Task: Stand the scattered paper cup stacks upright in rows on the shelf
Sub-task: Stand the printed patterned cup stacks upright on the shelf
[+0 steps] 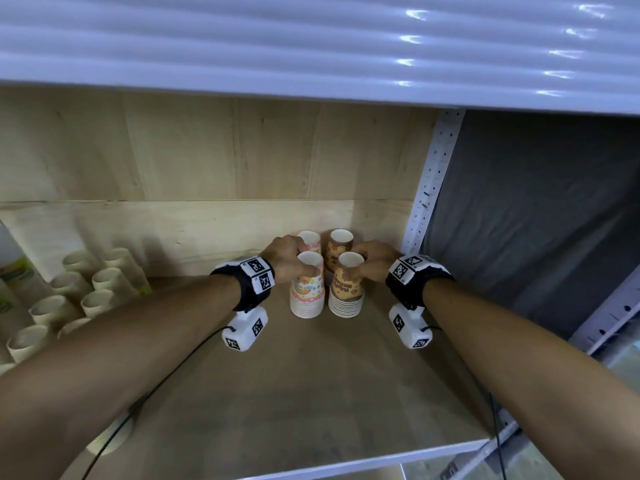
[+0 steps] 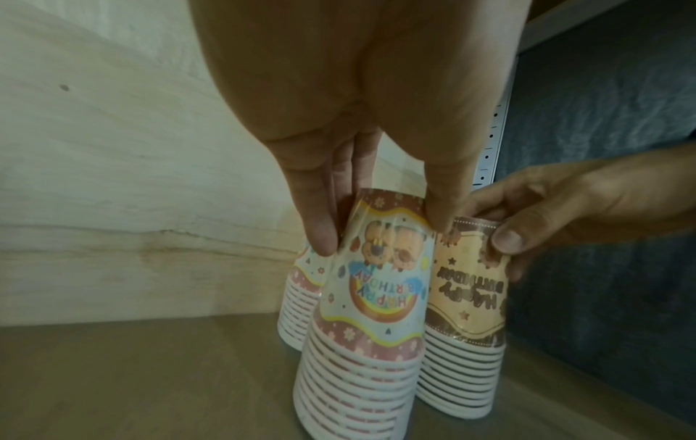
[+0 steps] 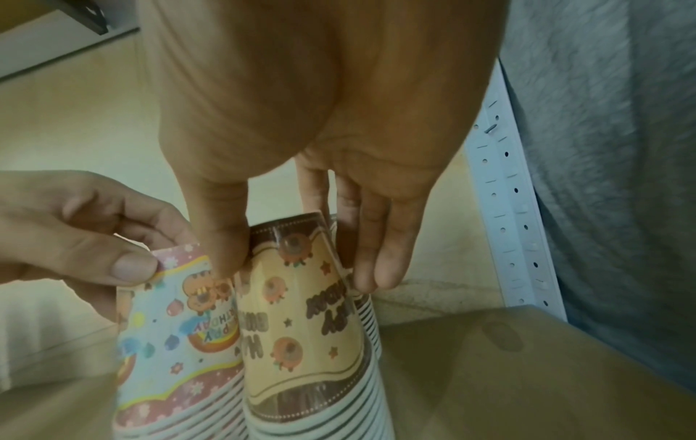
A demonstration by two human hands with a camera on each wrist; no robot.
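Note:
Four stacks of paper cups stand mouth-down in two rows at the back right of the shelf (image 1: 294, 393). My left hand (image 1: 294, 259) pinches the top of the front pink birthday stack (image 1: 307, 292) between thumb and fingers. My right hand (image 1: 360, 266) pinches the top of the front brown birthday stack (image 1: 347, 292) beside it. Behind them stand a rear pink stack (image 1: 309, 239) and a rear brown stack (image 1: 340, 242). The left wrist view shows the left hand (image 2: 380, 229) on the pink stack (image 2: 369, 297). In the right wrist view, the right hand (image 3: 297, 272) holds the brown stack (image 3: 301, 327).
Several plain beige cup stacks (image 1: 86, 289) stand at the shelf's left. A white perforated upright (image 1: 429, 188) and grey cloth (image 1: 536, 220) close the right side. A wooden back panel (image 1: 207, 150) is just behind the stacks, a white shelf (image 1: 311, 46) overhead. Bare board lies in front.

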